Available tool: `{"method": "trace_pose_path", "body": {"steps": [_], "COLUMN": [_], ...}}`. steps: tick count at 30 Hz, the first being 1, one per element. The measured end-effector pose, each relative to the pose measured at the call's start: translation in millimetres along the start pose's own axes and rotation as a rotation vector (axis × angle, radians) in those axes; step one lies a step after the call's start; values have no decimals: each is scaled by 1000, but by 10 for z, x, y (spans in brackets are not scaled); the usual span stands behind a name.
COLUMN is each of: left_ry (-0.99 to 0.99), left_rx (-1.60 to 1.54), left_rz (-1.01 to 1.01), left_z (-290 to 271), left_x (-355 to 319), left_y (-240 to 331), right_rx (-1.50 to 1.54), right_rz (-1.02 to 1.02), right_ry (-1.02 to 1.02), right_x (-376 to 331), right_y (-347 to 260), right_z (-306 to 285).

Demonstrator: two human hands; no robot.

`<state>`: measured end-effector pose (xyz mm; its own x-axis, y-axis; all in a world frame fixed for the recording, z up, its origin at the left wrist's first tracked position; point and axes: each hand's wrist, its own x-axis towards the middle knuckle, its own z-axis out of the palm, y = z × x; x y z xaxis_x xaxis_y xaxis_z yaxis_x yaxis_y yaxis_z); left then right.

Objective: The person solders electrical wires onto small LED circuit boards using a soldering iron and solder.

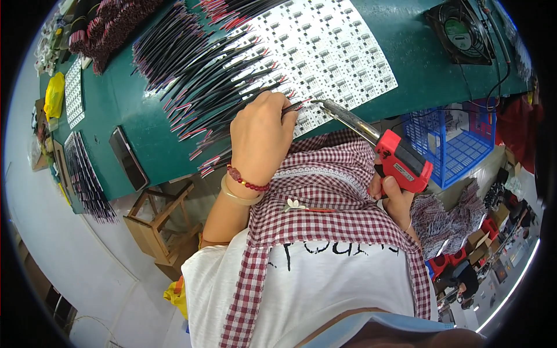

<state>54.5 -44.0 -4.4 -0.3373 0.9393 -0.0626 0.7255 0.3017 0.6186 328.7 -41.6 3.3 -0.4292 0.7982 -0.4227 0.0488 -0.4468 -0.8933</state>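
My left hand (261,136) rests over the near edge of a white sheet of small circuit boards (348,52), palm down. Its fingers pinch a thin black cable (299,105) whose red and white ends point right, onto the boards. In my right hand (395,200) is a red and black soldering gun (405,163). The gun's long metal barrel slopes up to the left, and its tip is close to the cable's bared end; whether they touch I cannot tell. Rows of black cables (214,81) fan out leftward from the sheet, some passing under my left hand.
On the green bench (110,110) lie a phone (129,158), a cable bundle (87,180) and a second board sheet (74,93). A black fan (459,33) stands at the far right. Below the bench are a blue basket (449,162) and a wooden stool (154,223).
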Motion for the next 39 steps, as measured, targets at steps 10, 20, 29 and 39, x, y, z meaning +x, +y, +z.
{"method": "trace_pose_path", "body": {"steps": [10,20,29,39], "left_ry": [-52,-59,-64,-64], "left_rx": [65,97,97,45], "left_rz": [-4,20,23,36], "left_z": [-40,-38,-34,-40], "left_x": [3,15,21,22], "left_y": [47,44,32,6], "right_rx": [-119,-106,-145,-60], "right_rz": [44,73,87,18], "right_ry": [29,18,-8,1], "right_x": [-2,-37,-40,-84], "right_y": [39,18,-37,61], "right_z": [36,50,82,7]}}
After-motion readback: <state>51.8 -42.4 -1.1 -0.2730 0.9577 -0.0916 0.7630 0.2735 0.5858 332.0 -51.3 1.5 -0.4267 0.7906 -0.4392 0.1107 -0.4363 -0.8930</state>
